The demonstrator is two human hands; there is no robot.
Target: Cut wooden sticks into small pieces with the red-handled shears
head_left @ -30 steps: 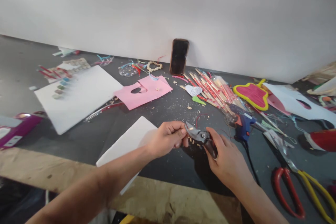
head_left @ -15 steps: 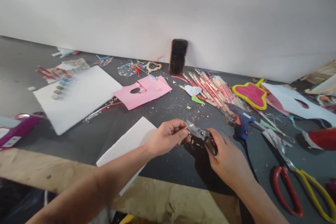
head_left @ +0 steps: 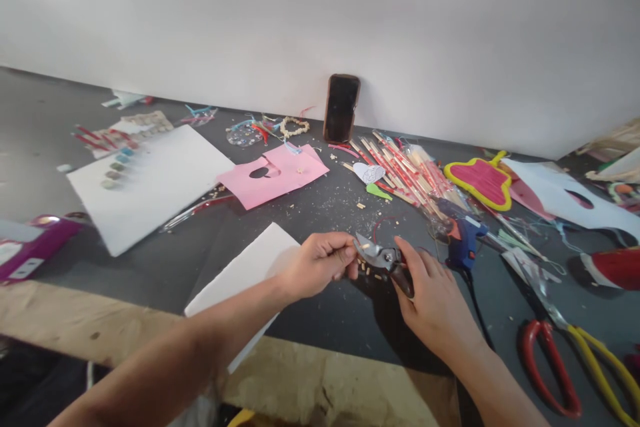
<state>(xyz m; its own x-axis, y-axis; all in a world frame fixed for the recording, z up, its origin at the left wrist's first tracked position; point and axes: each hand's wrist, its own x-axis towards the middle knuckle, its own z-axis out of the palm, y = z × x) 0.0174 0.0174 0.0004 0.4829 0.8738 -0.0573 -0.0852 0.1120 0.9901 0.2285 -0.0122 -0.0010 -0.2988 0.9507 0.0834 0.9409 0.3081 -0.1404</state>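
My left hand (head_left: pixel 325 261) pinches a thin wooden stick, most of it hidden by the fingers, close to the blades of the pruning shears (head_left: pixel 383 259). My right hand (head_left: pixel 435 293) is wrapped round the dark handles of those shears, with the index finger lifted a little off the upper handle. Short cut bits of wood (head_left: pixel 367 269) show just below the blades. A white board (head_left: pixel 245 273) lies under and beside my left forearm.
Behind my hands are pink paper (head_left: pixel 285 173), a leaning phone (head_left: pixel 341 109) and wrapped sticks (head_left: pixel 395 163). At the right are a blue glue gun (head_left: pixel 465 243) and large scissors (head_left: pixel 547 347). White paper (head_left: pixel 155 180) lies at the left.
The index finger of my right hand has straightened and risen slightly from the shears. Both hands stay in nearly the same place.
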